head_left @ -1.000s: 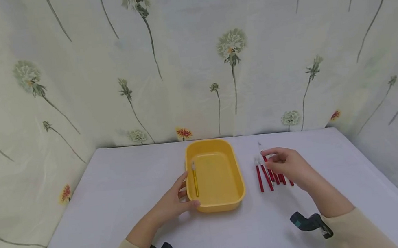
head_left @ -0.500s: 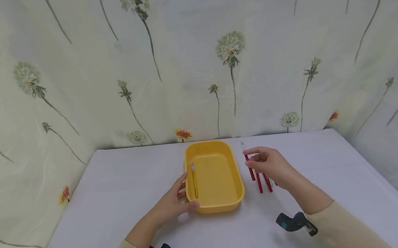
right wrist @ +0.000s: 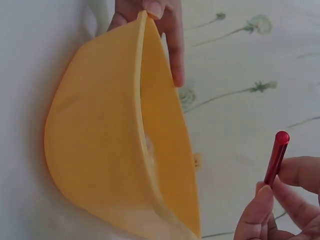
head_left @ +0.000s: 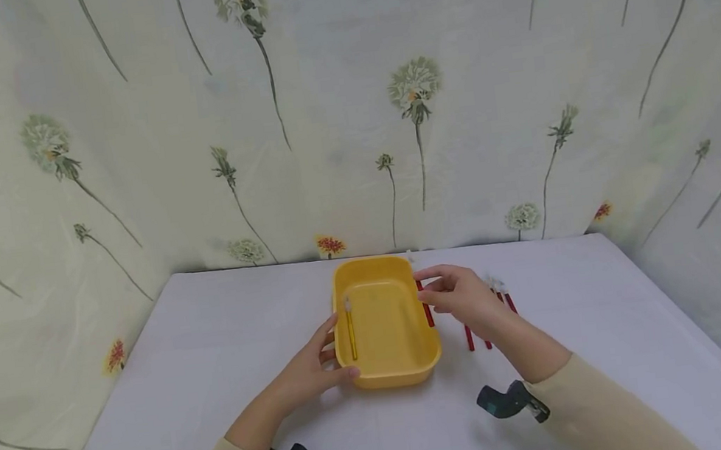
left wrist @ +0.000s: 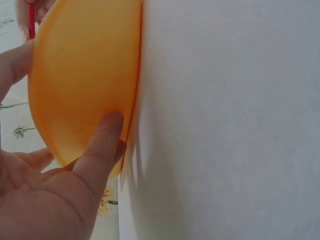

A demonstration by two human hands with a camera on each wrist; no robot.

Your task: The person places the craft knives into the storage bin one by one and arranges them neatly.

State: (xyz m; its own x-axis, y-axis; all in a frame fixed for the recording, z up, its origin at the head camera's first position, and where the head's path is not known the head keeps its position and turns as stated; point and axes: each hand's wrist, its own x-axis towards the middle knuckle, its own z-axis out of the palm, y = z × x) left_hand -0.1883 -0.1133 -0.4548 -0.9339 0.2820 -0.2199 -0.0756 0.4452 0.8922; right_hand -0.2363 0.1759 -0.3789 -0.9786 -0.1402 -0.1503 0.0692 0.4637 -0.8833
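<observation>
A yellow plastic tray (head_left: 391,379) stands upright on the table. My left hand (head_left: 313,368) holds its left side, the thumb at the near corner and the fingers along the outer wall. In the tray, by the left wall, lies a slim yellow stick with a pale tip (head_left: 351,334). My right hand (head_left: 462,299) pinches a similar red stick (right wrist: 276,157) between thumb and fingers. In the head view it is over the tray's right rim, its pale tip pointing away from me. Behind the right hand lie several more red sticks (head_left: 469,337), partly hidden by it.
White cloth covers the table (head_left: 243,312). A curtain with dandelion prints (head_left: 334,109) hangs along the back and both sides. Each wrist carries a small black camera, such as the right wrist camera (head_left: 504,400).
My right hand has carried the red stick leftward from the group on the right to the tray's right rim. The left hand stays on the tray.
</observation>
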